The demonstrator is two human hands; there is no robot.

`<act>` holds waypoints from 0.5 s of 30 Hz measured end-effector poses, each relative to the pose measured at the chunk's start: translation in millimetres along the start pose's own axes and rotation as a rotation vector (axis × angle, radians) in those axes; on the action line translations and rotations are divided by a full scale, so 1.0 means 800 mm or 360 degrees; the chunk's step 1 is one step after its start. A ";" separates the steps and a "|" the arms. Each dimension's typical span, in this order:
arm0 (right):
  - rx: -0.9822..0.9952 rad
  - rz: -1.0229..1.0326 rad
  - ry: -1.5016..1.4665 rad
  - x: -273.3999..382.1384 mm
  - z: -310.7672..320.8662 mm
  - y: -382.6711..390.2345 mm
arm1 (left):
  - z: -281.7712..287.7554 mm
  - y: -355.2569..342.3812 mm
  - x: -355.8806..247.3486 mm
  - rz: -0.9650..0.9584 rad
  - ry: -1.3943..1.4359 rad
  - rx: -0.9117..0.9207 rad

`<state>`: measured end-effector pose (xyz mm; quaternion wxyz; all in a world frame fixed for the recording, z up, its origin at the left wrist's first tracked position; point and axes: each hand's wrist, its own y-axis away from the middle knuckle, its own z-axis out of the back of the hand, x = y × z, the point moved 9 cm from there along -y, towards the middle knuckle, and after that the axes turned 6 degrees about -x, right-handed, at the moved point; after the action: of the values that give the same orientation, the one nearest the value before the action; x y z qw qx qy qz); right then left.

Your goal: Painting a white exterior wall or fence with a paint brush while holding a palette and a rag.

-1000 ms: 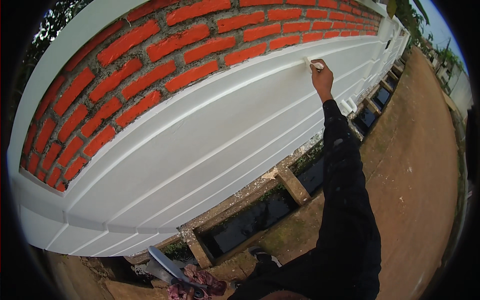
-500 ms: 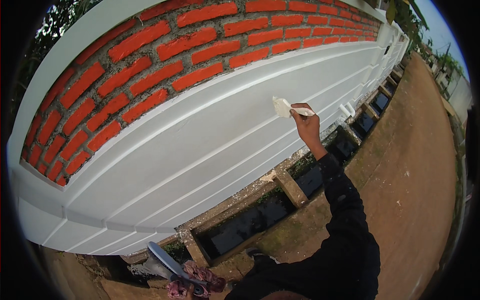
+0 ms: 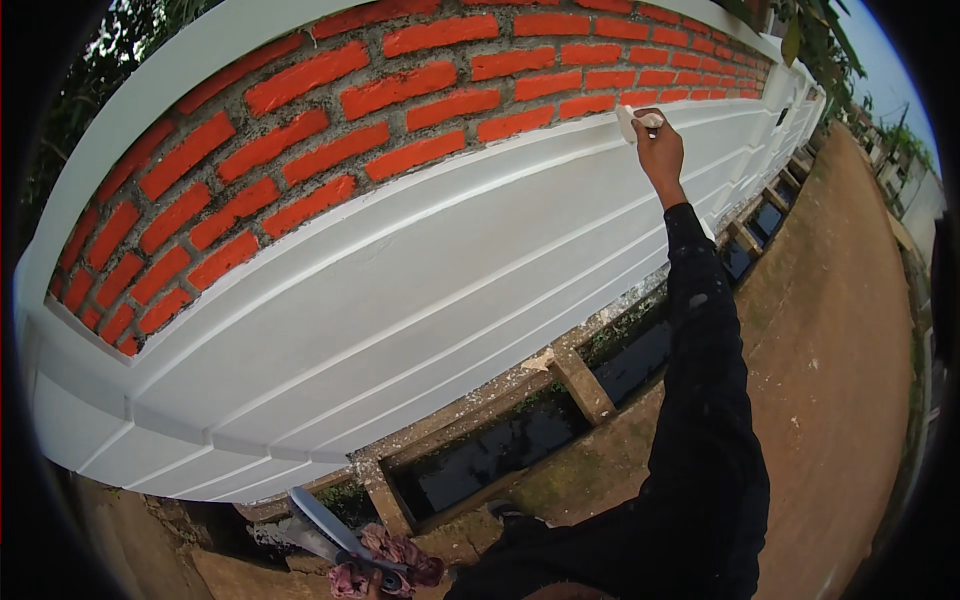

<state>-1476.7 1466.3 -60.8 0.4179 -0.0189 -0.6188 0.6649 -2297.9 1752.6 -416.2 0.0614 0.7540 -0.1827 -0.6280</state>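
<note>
One right hand (image 3: 662, 155) is gripping a paint brush (image 3: 628, 123) in a nearly closed fist toward the far right, and the brush is meeting the upper ledge of the white wall (image 3: 400, 290), just below the orange bricks (image 3: 400, 95). At the near left, the left hand (image 3: 375, 588) is showing only partly beside a reddish cloth (image 3: 402, 552) and a pale container (image 3: 326, 522); how far open it is, I cannot tell

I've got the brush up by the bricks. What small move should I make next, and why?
Probably ease the brush sideways along the white band, without going higher: your right hand has it just under the red bricks, where an upward slip could mark them.
</note>
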 end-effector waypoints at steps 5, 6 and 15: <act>0.0416 0.0079 0.0203 0.009 -0.061 -0.004 | -0.002 -0.015 0.020 0.0052 0.0041 0.0011; 0.0546 0.0116 0.0217 0.013 -0.072 0.000 | -0.004 -0.016 0.023 0.0061 0.0050 0.0016; 0.0386 0.0166 0.0333 0.010 -0.026 -0.047 | 0.004 -0.026 0.035 0.0099 0.0128 0.0003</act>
<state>-1450.6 1483.7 -30.6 0.4443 -0.0695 -0.4852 0.7499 -2292.7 1762.7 -449.3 0.0874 0.7726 -0.2040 -0.5949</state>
